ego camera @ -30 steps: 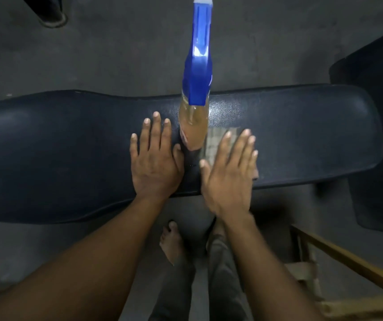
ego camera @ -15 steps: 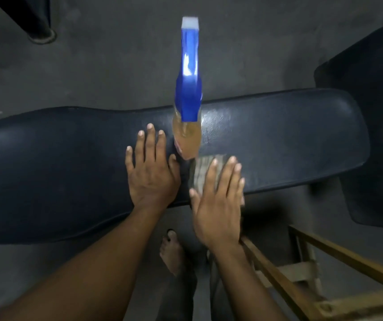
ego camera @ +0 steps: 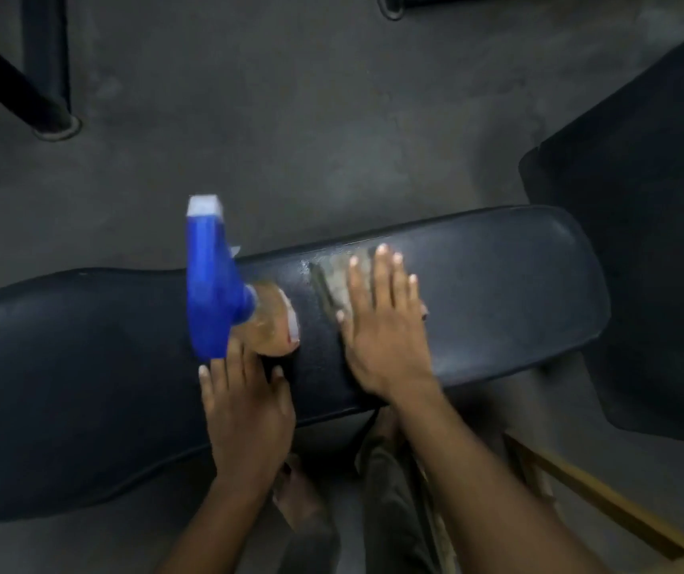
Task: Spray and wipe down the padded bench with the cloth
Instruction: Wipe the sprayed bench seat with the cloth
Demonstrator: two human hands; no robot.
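Observation:
The padded bench is dark navy and runs across the view from left to right. A spray bottle with a blue trigger head and amber liquid stands on it left of centre. My left hand lies flat on the bench's near edge, fingers spread and reaching the bottle's base, not wrapped around it. A grey cloth lies on the bench to the right of the bottle. My right hand presses flat on the cloth, covering most of it, with fingertips near the bench's far edge.
Black metal legs stand on the concrete floor at the top left. A second dark pad sits close to the bench's right end. A wooden frame lies at the bottom right. My bare foot is under the bench's near edge.
My right hand has slid the cloth from the near edge across to the far side and rightwards. My left hand has drawn back to just below the bottle.

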